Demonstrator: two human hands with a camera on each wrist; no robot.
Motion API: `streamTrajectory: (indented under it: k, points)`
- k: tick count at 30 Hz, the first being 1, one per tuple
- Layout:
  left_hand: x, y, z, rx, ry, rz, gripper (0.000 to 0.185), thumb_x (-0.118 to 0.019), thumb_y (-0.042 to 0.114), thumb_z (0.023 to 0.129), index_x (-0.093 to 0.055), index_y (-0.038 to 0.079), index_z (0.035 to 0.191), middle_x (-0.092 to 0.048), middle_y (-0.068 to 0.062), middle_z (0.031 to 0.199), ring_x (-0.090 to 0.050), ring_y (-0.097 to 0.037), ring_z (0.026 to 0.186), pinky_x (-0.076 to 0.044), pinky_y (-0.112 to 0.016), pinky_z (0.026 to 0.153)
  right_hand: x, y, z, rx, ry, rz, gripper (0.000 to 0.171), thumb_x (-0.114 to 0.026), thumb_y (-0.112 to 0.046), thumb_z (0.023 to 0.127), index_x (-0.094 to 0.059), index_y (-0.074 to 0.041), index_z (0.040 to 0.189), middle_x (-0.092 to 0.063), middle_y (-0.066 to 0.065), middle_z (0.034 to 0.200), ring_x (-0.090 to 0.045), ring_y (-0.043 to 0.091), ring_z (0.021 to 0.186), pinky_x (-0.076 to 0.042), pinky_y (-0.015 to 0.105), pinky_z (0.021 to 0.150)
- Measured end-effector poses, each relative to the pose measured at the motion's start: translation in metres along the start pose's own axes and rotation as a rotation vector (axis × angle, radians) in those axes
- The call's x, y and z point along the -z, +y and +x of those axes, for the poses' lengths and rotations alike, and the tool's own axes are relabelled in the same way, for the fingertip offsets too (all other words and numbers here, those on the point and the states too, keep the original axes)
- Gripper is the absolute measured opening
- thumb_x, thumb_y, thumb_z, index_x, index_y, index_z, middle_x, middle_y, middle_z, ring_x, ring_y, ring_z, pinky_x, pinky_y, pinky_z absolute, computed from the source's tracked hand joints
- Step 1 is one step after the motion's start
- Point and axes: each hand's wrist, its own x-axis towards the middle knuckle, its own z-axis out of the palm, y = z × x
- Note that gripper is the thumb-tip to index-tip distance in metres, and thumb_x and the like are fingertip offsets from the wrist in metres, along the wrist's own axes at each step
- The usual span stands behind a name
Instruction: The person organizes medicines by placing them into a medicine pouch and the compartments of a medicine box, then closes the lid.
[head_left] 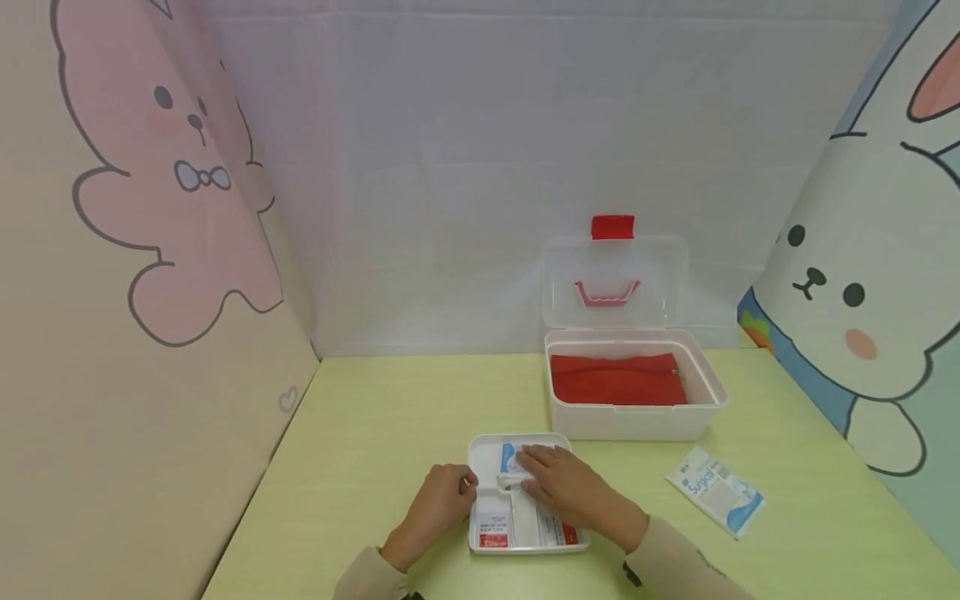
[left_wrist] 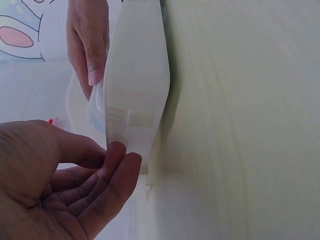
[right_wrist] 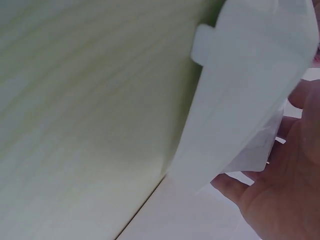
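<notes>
A white divided tray (head_left: 482, 454) lies on the green table near the front edge, with flat packets in its compartments. My left hand (head_left: 459, 485) rests against the tray's left wall; in the left wrist view its loosely bent fingertips (left_wrist: 120, 155) touch the tray's side (left_wrist: 137, 75). My right hand (head_left: 531, 460) lies over the tray, straight fingers pressing on a blue-and-white packet (head_left: 507, 457). The right wrist view shows the tray's outer wall (right_wrist: 250, 95) and my right hand (right_wrist: 292, 117) with its palm spread.
Behind the tray stands a white box (head_left: 708, 392) with its clear lid (head_left: 613, 279) raised and a red cloth (head_left: 617, 379) inside. A white and blue glove packet (head_left: 716, 490) lies to the right. Cartoon-printed screens wall in the table.
</notes>
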Motion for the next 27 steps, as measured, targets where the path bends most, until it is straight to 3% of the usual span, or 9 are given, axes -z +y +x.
streamTrajectory:
  k: [9, 19, 27]
  points:
    - [0.002, 0.001, 0.001, 0.006, -0.002, -0.004, 0.013, -0.059, 0.002, 0.086, -0.071, -0.003, 0.091, -0.055, 0.005, 0.057, -0.046, -0.002, 0.047, -0.039, -0.018, 0.043, 0.025, 0.001, -0.005, -0.092, 0.007, 0.026, 0.058, -0.054, -0.042, 0.098, -0.045, -0.012, 0.147, -0.048, 0.007, 0.150, -0.045, 0.028, 0.138, -0.035, 0.049, 0.116]
    - [0.004, 0.002, 0.001, 0.023, -0.018, 0.004, 0.014, -0.059, 0.004, 0.087, -0.071, -0.002, 0.092, -0.056, 0.005, 0.059, -0.046, -0.003, 0.048, -0.039, -0.018, 0.043, 0.063, 0.011, -0.025, -0.090, 0.153, -0.085, 0.064, -0.068, -0.038, 0.090, -0.047, -0.013, 0.145, -0.051, 0.009, 0.147, -0.048, 0.030, 0.136, -0.038, 0.050, 0.113]
    - [0.003, 0.001, 0.000, 0.016, -0.020, -0.004, 0.015, -0.059, 0.004, 0.087, -0.071, -0.002, 0.092, -0.055, 0.006, 0.058, -0.046, -0.003, 0.048, -0.039, -0.018, 0.043, 0.091, 0.029, -0.059, -0.091, 0.286, -0.172, 0.069, -0.076, -0.031, 0.083, -0.049, -0.009, 0.144, -0.054, 0.012, 0.144, -0.053, 0.033, 0.130, -0.044, 0.053, 0.106]
